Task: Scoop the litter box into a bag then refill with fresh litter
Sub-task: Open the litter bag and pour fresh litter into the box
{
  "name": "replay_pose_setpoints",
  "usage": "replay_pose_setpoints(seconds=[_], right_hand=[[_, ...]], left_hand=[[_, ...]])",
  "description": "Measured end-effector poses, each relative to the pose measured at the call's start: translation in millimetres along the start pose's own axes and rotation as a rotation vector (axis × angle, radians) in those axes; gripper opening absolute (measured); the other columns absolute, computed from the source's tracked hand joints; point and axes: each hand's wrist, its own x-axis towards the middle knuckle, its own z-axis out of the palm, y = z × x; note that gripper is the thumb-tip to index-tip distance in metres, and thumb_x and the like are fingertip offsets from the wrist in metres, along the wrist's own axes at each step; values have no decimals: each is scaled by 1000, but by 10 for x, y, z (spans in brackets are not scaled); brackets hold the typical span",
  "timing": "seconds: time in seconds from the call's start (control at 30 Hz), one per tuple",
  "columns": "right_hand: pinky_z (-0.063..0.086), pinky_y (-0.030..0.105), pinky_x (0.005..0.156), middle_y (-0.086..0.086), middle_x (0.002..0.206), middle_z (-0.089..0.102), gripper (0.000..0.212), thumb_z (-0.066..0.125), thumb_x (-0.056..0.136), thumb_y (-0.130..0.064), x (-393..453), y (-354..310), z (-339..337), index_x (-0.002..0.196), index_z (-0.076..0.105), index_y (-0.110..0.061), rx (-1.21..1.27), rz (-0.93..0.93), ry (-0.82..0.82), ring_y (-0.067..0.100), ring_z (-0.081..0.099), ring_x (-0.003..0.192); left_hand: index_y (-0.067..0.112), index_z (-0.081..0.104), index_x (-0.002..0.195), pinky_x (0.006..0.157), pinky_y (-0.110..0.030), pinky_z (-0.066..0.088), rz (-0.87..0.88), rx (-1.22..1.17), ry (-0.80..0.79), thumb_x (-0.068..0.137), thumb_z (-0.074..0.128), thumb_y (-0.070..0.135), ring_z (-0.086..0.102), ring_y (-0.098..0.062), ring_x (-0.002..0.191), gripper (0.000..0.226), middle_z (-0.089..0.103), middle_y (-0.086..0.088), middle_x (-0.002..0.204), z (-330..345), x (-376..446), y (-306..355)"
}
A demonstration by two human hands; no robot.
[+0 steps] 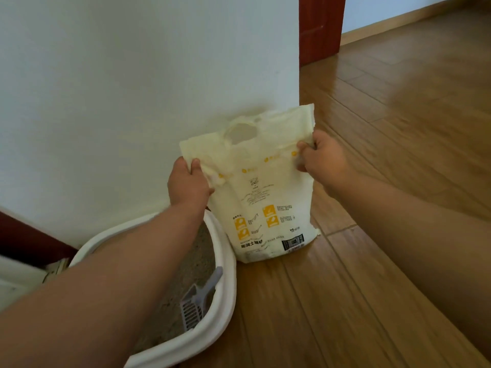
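We have both hands on the cream litter bag (268,197), which stands upright on the wooden floor (385,181) against the white wall (119,88) — our left hand (190,183) pinches its upper left edge, our right hand (322,159) its upper right. Just beside it, to the left, the white litter box (225,264) holds grey litter (186,274) and a pale scoop (198,301) — its handle leaning on the rim
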Motion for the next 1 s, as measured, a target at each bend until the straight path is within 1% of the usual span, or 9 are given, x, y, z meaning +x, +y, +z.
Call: replay_pose_setpoints(seconds=[0.23,0.3,0.4,0.5,0.63,0.7,0.77,0.9,1.0], right_hand=[[59,44,85,5,101,69,17,53,99,-22,559,52,305,105,65,-11,-110,-27,-129,22,65,92],[54,37,83,5,110,68,22,55,101,-24,580,91,368,117,65,-12,-195,-15,-173,23,63,99],[52,45,98,7,124,64,35,59,99,-27,583,248,409,130,58,-12,-299,25,-197,29,60,115],[52,50,98,6,119,64,35,61,96,-37,556,438,405,124,58,-16,-408,33,-183,32,55,119],[57,52,84,14,98,68,24,54,102,-27,515,525,443,102,62,-4,-415,-26,-152,34,69,94],[59,51,82,12,95,70,22,51,103,-21,522,534,452,101,63,-3,-340,2,-129,28,73,85],[60,49,84,9,93,72,20,51,102,-19,558,509,462,101,65,-5,-281,21,-111,24,74,82],[61,49,84,8,87,73,18,52,100,-15,672,424,422,93,66,-7,-225,18,-58,25,75,83],[62,48,84,8,88,72,17,52,101,-12,741,354,387,96,68,-7,-139,50,-9,25,75,83]], left_hand=[[21,55,118,79,-37,64,-195,-194,51,108,51,30,62,-9,78,14,56,12,101,262,395,-39],[16,58,121,82,-34,63,-229,-193,-3,104,58,33,65,-10,80,24,62,9,104,303,373,-125],[15,62,123,86,-38,61,-252,-108,-165,97,69,33,68,-15,92,33,70,3,110,322,333,-302],[18,60,125,77,-35,59,-255,30,-304,95,73,37,68,-14,98,38,69,5,115,319,318,-499],[19,66,117,87,-41,59,-132,289,-378,94,74,33,69,-20,97,28,72,2,109,185,309,-720],[14,70,113,89,-46,59,-51,445,-354,94,72,39,72,-27,93,32,74,-5,103,146,292,-758],[14,69,110,80,-38,59,-31,457,-313,96,70,35,73,-24,82,26,75,-5,92,127,281,-712],[11,66,107,60,-27,60,-124,250,-255,99,69,17,70,-9,57,11,75,-8,85,152,377,-554],[6,67,108,68,-33,64,-206,129,-189,98,69,11,73,-12,62,11,77,-12,94,158,544,-495]])
